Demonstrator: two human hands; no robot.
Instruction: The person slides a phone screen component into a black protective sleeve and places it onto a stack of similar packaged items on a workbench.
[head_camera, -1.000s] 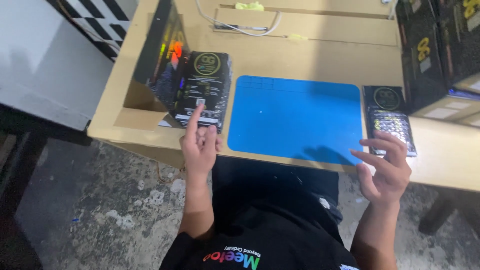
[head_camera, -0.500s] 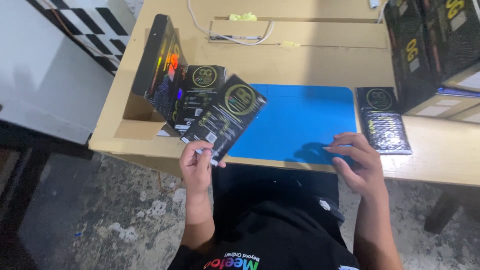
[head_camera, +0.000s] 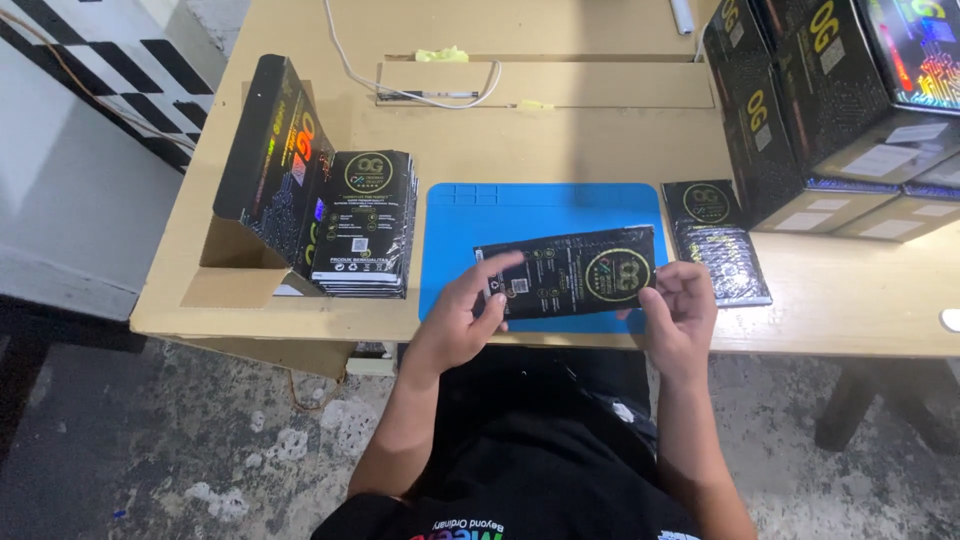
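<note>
You hold the flat black printed pouch with gold round emblem (head_camera: 567, 272) between both hands, just above the blue rectangular silicone mat (head_camera: 450, 215) on the tan wooden table (head_camera: 560, 135). The pouch's long axis runs 9 to 3 o'clock, emblem end toward 3. Your left hand (head_camera: 465, 320) pinches the 9 o'clock end, thumb and fingers closed on the edge; your right hand (head_camera: 682, 305) grips the 3 o'clock end, fingers curled over its lower corner. Both hands are equally near, one per short end. The stack of like black pouches (head_camera: 362, 225) lies at 9 o'clock from your left hand, leaning on an open black carton (head_camera: 268, 160). A second, foil-patterned pouch stack (head_camera: 720, 240) sits at about 1 o'clock, just beside your right hand, with glossy black boxes (head_camera: 800, 100) behind it.
</note>
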